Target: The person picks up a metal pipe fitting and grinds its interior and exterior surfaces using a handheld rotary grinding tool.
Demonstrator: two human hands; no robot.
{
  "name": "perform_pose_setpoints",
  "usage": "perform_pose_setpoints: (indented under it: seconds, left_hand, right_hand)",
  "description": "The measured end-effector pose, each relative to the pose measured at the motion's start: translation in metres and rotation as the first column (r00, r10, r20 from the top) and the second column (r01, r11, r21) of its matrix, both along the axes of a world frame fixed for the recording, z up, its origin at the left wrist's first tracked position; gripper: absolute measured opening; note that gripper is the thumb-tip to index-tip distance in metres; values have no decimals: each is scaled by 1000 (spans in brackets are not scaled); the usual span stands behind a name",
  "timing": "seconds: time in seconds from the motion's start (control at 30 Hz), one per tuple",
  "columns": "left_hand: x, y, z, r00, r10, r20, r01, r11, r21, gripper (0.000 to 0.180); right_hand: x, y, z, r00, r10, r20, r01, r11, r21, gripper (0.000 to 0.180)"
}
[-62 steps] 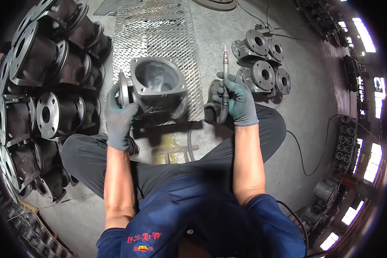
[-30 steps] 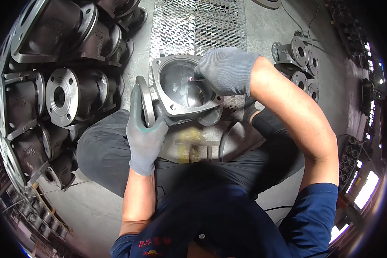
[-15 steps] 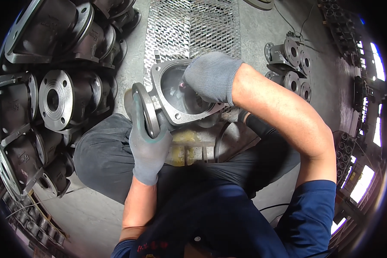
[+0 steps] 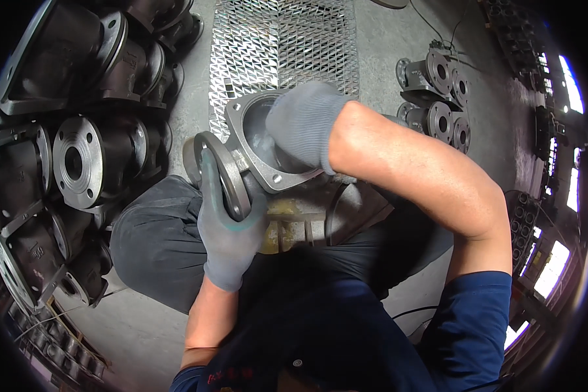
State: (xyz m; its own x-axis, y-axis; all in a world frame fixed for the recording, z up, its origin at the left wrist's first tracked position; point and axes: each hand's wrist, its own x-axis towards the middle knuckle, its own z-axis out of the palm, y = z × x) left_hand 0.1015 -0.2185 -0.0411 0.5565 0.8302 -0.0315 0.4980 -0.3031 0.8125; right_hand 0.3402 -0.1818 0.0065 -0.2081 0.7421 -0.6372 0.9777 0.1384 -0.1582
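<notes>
A grey cast-metal valve body (image 4: 238,128) lies in front of me, its wide square-flanged mouth facing up. My gloved left hand (image 4: 232,228) wraps the round flange on its left side, thumb and fingers on either face. Over the mouth, my gloved right hand (image 4: 307,124) reaches down into the bore with its fingers curled. The back of that glove and the rim hide the fingertips and whatever they hold. Beneath the valve body is a worn block (image 4: 294,228) with yellow paint, between my folded legs.
Large flanged valve bodies (image 4: 78,160) are stacked close on the left. Smaller flanged castings (image 4: 438,72) stand on the floor at the right. A metal mesh sheet (image 4: 281,46) lies beyond the work. A thin cable (image 4: 431,26) runs across the floor at the far right.
My right hand has shifted slightly left over the bore, and its fingers are now more hidden. The valve body is tilted slightly differently; my left hand keeps its grip on the flange.
</notes>
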Motion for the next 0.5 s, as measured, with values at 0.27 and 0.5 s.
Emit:
perform_pose_setpoints:
  seconds: [0.27, 0.5]
  left_hand:
    - [9, -8, -5, 997, 35, 68, -37, 999, 27, 92]
    - [9, -9, 4, 999, 26, 40, -23, 996, -82, 94]
  right_hand:
    - [-16, 8, -7, 987, 154, 41, -153, 988, -37, 23]
    - [-16, -1, -36, 989, 149, -10, -149, 987, -57, 28]
